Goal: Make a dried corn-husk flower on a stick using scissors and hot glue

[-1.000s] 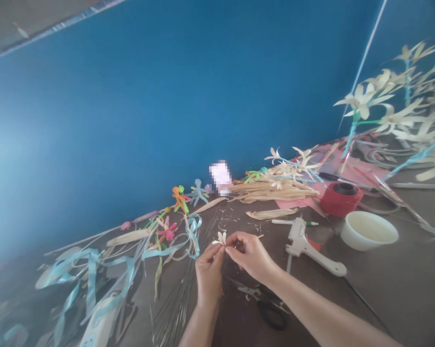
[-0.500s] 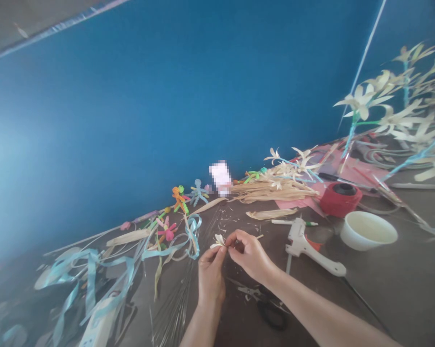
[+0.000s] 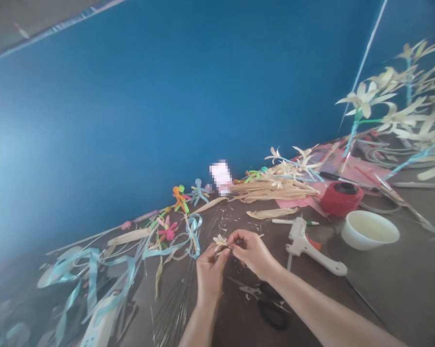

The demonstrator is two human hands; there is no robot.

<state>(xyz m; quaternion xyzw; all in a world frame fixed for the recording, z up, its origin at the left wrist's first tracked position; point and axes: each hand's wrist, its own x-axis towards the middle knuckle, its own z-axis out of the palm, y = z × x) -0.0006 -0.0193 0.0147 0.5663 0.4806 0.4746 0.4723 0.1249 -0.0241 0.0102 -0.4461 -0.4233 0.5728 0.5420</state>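
Note:
A small cream-coloured flower (image 3: 220,239) with pale narrow petals is held between my two hands, low in the middle of the view. My left hand (image 3: 210,270) pinches it from below with thumb and forefinger. From the right, my right hand (image 3: 249,249) has its thumb and fingertips closed at the base of the same flower; the fingers partly hide that base. Beneath my right forearm lie scissors (image 3: 271,313) with black handles. To the right of my hands rests a white glue gun (image 3: 311,250) on the dark table.
A white bowl (image 3: 370,231) and a red object (image 3: 342,198) with a black top stand at the right. Dried husks (image 3: 275,189) and finished flowers (image 3: 364,100) lie behind. Light-blue ribbon (image 3: 90,265), a power strip (image 3: 101,320) and thin wires (image 3: 172,308) are at the left.
The flower has tilted and turned slightly in my fingers. My left thumb has shifted a little, and both hands stay close together in the same place.

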